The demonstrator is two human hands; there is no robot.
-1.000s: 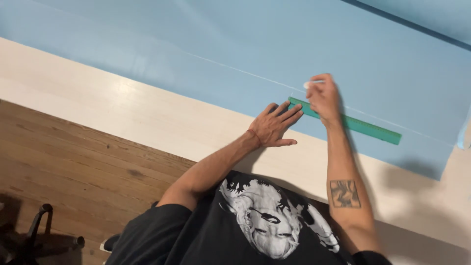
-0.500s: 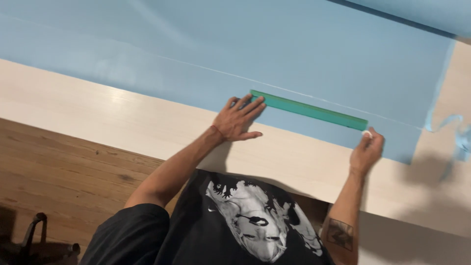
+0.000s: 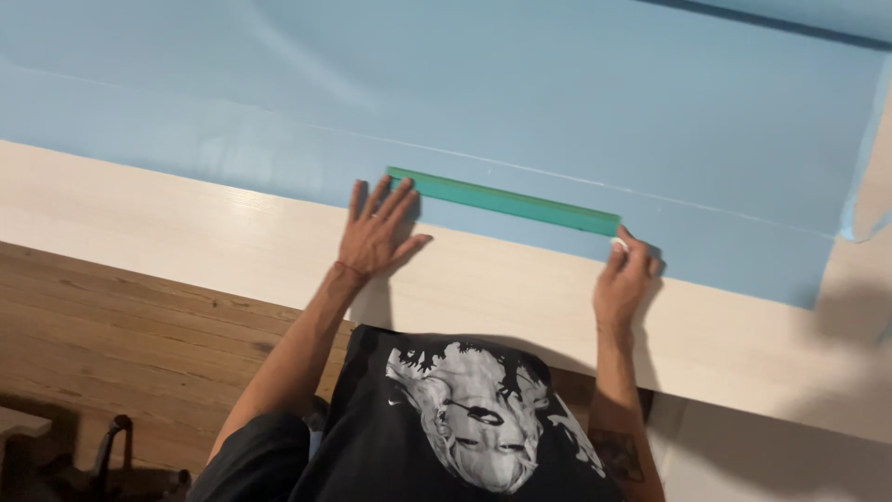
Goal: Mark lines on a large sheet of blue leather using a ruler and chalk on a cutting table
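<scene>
Green tape strip [image 3: 506, 200] (long, narrow) lies flat on blue sheet [image 3: 557, 93].

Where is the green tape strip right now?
In the head view, the green tape strip lies on the blue sheet, between the left hand and right hand.

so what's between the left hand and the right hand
In the head view, the green tape strip spans from the flat left hand to the right hand, along the blue sheet.

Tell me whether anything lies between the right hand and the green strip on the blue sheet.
Nothing visible does. The right hand already touches the right end of the long green strip, a small white object pinched in its fingertips there.
</scene>
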